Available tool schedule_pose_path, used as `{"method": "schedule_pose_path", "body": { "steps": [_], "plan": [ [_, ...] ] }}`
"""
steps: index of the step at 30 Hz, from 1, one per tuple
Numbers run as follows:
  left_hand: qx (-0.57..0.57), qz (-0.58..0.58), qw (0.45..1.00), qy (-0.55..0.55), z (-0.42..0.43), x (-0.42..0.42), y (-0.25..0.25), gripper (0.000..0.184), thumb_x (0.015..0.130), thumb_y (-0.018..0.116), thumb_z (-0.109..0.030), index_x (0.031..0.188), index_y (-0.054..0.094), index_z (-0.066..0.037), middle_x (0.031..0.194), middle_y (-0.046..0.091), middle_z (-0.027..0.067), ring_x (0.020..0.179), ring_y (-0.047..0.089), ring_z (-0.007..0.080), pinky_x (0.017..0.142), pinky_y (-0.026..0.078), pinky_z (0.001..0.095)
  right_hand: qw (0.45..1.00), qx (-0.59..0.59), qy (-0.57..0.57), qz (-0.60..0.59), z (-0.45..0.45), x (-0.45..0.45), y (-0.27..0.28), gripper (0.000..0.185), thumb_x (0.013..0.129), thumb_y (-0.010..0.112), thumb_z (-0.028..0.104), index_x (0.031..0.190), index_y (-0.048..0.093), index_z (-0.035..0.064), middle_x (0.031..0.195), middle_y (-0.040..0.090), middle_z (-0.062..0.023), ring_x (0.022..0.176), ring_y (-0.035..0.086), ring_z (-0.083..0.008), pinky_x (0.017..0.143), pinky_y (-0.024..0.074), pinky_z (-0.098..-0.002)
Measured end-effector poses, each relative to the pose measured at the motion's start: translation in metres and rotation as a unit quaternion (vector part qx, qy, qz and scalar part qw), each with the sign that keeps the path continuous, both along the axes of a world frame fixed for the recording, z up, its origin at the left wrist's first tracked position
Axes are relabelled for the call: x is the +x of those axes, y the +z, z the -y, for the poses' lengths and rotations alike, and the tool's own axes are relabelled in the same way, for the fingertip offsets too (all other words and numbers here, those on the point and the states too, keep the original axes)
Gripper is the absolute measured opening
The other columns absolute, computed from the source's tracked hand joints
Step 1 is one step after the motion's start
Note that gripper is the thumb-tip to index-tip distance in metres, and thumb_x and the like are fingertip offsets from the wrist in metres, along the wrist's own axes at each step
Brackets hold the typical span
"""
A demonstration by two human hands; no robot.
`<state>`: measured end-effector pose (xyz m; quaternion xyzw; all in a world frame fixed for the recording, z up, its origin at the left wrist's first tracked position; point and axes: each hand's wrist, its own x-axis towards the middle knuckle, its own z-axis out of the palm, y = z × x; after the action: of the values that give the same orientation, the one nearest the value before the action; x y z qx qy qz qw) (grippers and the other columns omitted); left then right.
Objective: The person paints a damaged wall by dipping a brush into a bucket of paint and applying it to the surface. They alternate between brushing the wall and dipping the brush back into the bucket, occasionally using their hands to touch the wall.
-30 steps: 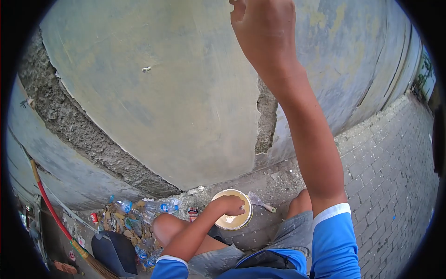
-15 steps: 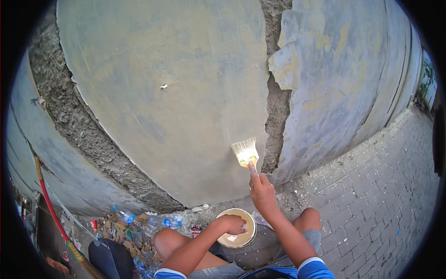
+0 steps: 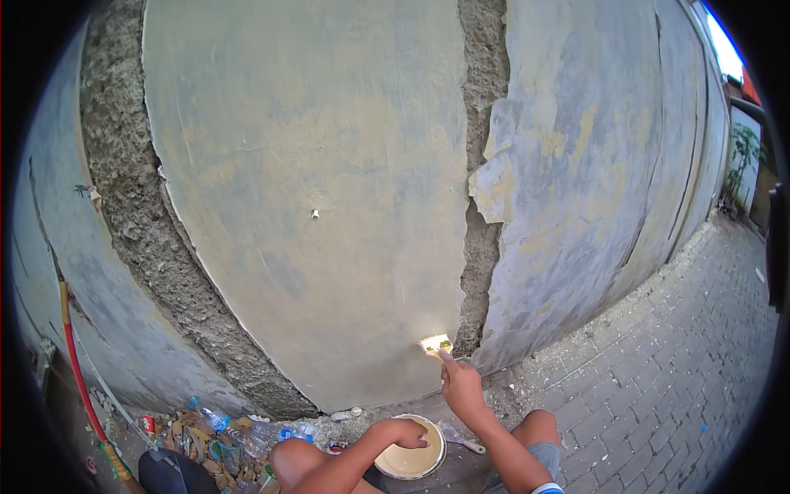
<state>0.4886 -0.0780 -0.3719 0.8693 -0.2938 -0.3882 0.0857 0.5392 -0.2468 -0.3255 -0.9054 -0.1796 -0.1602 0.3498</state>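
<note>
My right hand is closed around the handle of a wide flat paintbrush. The bristles point up and lie against the lower part of a plastered wall panel, close to its rough right edge. Over a round bucket of cream-coloured paint, my left hand reaches in from the left with its fingers curled; whatever they hold, if anything, is hidden. Just right of the bucket lies a tool with a pale handle on the ground.
Strips of rough bare concrete border the panel. Plastic bottles, dry leaves and a red can litter the wall's foot. A red-handled broom leans at left beside a dark rounded object. Paving blocks stretch rightward.
My right hand has lowered the brush along the panel, and its bristles now appear pressed short against the wall. The view has tilted up. My left hand stays over the bucket.
</note>
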Motion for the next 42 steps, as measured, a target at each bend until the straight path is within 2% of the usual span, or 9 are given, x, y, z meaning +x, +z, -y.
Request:
{"method": "schedule_pose_path", "body": {
  "steps": [7, 11, 17, 23, 25, 28, 32, 38, 42],
  "plan": [
    [-0.004, -0.004, 1.000, -0.008, -0.007, 0.027, -0.005, 0.053, 0.092, 0.050, -0.046, 0.119, 0.056, 0.000, 0.116, 0.062, 0.0206, 0.104, 0.060, 0.0358, 0.088, 0.048, 0.0432, 0.969, 0.075, 0.025, 0.234, -0.003, 0.003, 0.221, 0.050, 0.082, 0.058, -0.005, 0.130, 0.054, 0.0065, 0.075, 0.059, -0.0133, 0.068, 0.060, -0.0302, 0.062, 0.0492, -0.0407],
    [-0.007, 0.013, 1.000, 0.027, -0.012, 0.033, -0.011, 0.052, 0.089, 0.051, -0.043, 0.124, 0.057, -0.004, 0.123, 0.060, 0.0203, 0.112, 0.058, 0.0362, 0.092, 0.047, 0.0447, 0.911, 0.099, 0.009, 0.401, -0.017, 0.027, 0.334, 0.042, 0.083, 0.059, -0.005, 0.124, 0.058, 0.0043, 0.076, 0.060, -0.0134, 0.068, 0.061, -0.0301, 0.063, 0.0498, -0.0406],
    [-0.006, 0.021, 0.999, 0.036, -0.013, 0.033, 0.004, 0.052, 0.090, 0.050, -0.042, 0.127, 0.056, -0.005, 0.126, 0.059, 0.0207, 0.114, 0.057, 0.0367, 0.094, 0.046, 0.0444, 0.849, 0.080, -0.057, 0.519, -0.030, 0.062, 0.495, 0.027, 0.086, 0.056, 0.003, 0.113, 0.061, 0.0025, 0.082, 0.067, -0.0195, 0.080, 0.066, -0.0368, 0.071, 0.0518, -0.0443],
    [-0.034, 0.001, 0.998, 0.056, -0.018, 0.023, 0.012, 0.057, 0.091, 0.050, -0.044, 0.132, 0.051, -0.004, 0.131, 0.055, 0.0212, 0.120, 0.053, 0.0371, 0.100, 0.043, 0.0428, 0.706, 0.183, -0.065, 0.681, -0.035, 0.043, 0.630, 0.039, 0.083, 0.050, -0.005, 0.122, 0.054, 0.0008, 0.081, 0.063, -0.0240, 0.078, 0.062, -0.0403, 0.068, 0.0479, -0.0488],
    [-0.033, 0.008, 0.997, 0.062, -0.018, 0.023, 0.012, 0.059, 0.091, 0.050, -0.043, 0.133, 0.049, -0.003, 0.133, 0.054, 0.0215, 0.122, 0.052, 0.0370, 0.101, 0.042, 0.0423, 0.675, 0.280, -0.072, 0.679, -0.036, 0.033, 0.649, 0.041, 0.082, 0.050, -0.004, 0.123, 0.052, 0.0011, 0.086, 0.064, -0.0268, 0.082, 0.062, -0.0434, 0.070, 0.0470, -0.0514],
    [-0.046, 0.024, 0.998, 0.026, -0.015, 0.022, 0.012, 0.061, 0.091, 0.048, -0.049, 0.129, 0.049, -0.001, 0.124, 0.059, 0.0208, 0.113, 0.057, 0.0369, 0.093, 0.046, 0.0425, 0.638, 0.283, -0.028, 0.715, -0.023, 0.030, 0.634, 0.039, 0.083, 0.051, -0.002, 0.122, 0.052, 0.0023, 0.090, 0.063, -0.0284, 0.085, 0.061, -0.0454, 0.072, 0.0465, -0.0523],
    [-0.045, -0.002, 0.999, 0.009, -0.022, 0.020, -0.012, 0.063, 0.091, 0.049, -0.050, 0.132, 0.046, -0.003, 0.124, 0.059, 0.0215, 0.114, 0.056, 0.0376, 0.094, 0.045, 0.0422, 0.714, 0.221, -0.022, 0.664, -0.013, 0.057, 0.615, 0.028, 0.088, 0.056, 0.008, 0.116, 0.062, 0.0064, 0.088, 0.067, -0.0203, 0.083, 0.065, -0.0386, 0.073, 0.0506, -0.0451],
    [-0.022, 0.006, 0.999, 0.036, -0.024, 0.023, -0.003, 0.063, 0.089, 0.050, -0.046, 0.134, 0.048, -0.002, 0.130, 0.056, 0.0216, 0.120, 0.053, 0.0372, 0.099, 0.043, 0.0434, 0.819, 0.038, -0.079, 0.567, -0.026, 0.077, 0.635, 0.032, 0.087, 0.054, 0.007, 0.118, 0.063, 0.0063, 0.092, 0.068, -0.0197, 0.084, 0.066, -0.0375, 0.078, 0.0507, -0.0460],
    [-0.050, 0.022, 0.998, 0.012, -0.017, 0.025, -0.012, 0.060, 0.089, 0.050, -0.045, 0.132, 0.049, -0.004, 0.128, 0.057, 0.0215, 0.118, 0.054, 0.0373, 0.097, 0.044, 0.0438, 0.864, -0.009, -0.069, 0.498, -0.037, 0.057, 0.533, 0.038, 0.086, 0.052, 0.002, 0.123, 0.059, 0.0044, 0.086, 0.067, -0.0196, 0.080, 0.066, -0.0358, 0.075, 0.0516, -0.0450]
  ]
}}
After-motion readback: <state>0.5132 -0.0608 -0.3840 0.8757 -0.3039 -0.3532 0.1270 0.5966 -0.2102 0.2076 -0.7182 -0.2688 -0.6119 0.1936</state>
